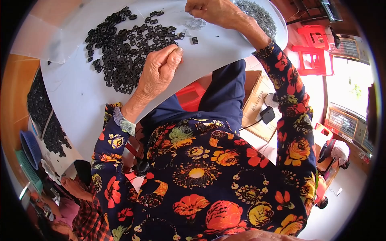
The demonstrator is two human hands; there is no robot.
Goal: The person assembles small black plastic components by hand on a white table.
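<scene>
Black pieces [119, 56], whitish table [72, 90], red stools [312, 61]
Navy shirt [225, 172] with red, orange and yellow flowers; plain dark-blue trousers [226, 90]; red-and-black checked sleeve [89, 215]; blue basket [29, 149]; green basket [28, 170].

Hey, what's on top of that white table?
Mainly black pieces, small clear bits and a greyish heap. Anything directly beneath the left hand or right hand is hidden.

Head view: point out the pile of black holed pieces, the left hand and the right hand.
Pile of black holed pieces [122, 59]: head view, middle of heap.
Left hand [157, 71]: head view, back.
Right hand [218, 13]: head view, back.
</scene>
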